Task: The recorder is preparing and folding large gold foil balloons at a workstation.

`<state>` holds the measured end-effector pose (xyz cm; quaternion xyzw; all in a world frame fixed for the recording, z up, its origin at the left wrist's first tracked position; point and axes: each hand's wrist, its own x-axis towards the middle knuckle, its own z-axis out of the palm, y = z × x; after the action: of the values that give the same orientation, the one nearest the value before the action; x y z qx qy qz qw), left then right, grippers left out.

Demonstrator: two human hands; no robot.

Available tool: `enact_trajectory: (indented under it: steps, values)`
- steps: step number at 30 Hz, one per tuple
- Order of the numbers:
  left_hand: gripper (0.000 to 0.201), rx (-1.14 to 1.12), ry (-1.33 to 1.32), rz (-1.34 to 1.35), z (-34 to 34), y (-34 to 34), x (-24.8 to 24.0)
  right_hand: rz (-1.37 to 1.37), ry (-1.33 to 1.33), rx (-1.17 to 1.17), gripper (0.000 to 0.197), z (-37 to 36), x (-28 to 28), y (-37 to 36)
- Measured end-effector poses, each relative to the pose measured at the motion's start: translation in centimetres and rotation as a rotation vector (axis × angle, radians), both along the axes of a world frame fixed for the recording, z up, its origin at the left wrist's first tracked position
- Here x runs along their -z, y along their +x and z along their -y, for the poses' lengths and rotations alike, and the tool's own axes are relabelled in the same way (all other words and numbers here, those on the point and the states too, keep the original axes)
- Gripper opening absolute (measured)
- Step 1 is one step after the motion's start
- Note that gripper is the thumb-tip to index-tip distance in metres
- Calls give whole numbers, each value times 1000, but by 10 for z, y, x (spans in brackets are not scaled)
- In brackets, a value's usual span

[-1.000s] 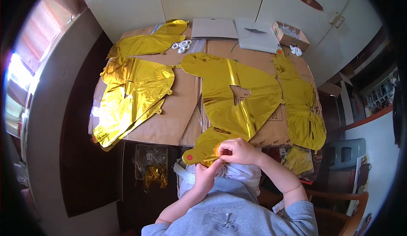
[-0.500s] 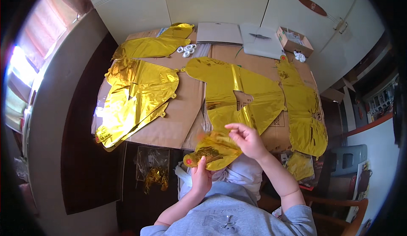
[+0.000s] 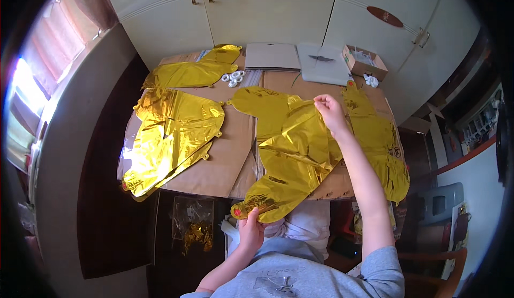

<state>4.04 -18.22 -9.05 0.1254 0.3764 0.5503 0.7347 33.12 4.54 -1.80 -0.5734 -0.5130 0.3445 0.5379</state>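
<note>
A flat gold foil balloon is stretched between my two hands, partly over another gold foil balloon lying mid-table. Its near end, with a red round spot, is pinched by my left hand at the table's front edge. My right hand is raised over the table with its fingertips pressed together at the balloon's far edge. More flat gold foil balloons lie around: one on the left, one on the right and one at the back left.
Cardboard covers the table. Along the back are small white rings, a grey-beige flat case, a pale flat panel and a small open box. White cabinets stand behind. A wooden chair is at lower right.
My right hand has moved up and away over the table, and the bunched balloon is now spread out. My left hand stays at its near end. The view has tilted slightly upward.
</note>
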Motion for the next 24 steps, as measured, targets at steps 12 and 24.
enact_trajectory:
  steps: [12,24]
  values:
    - [29,37,-22,-7,3,-6,16,728,66,440,11,0,9,54]
    - [30,34,-30,7,-5,-1,2,874,415,471,20,86,-35,-12]
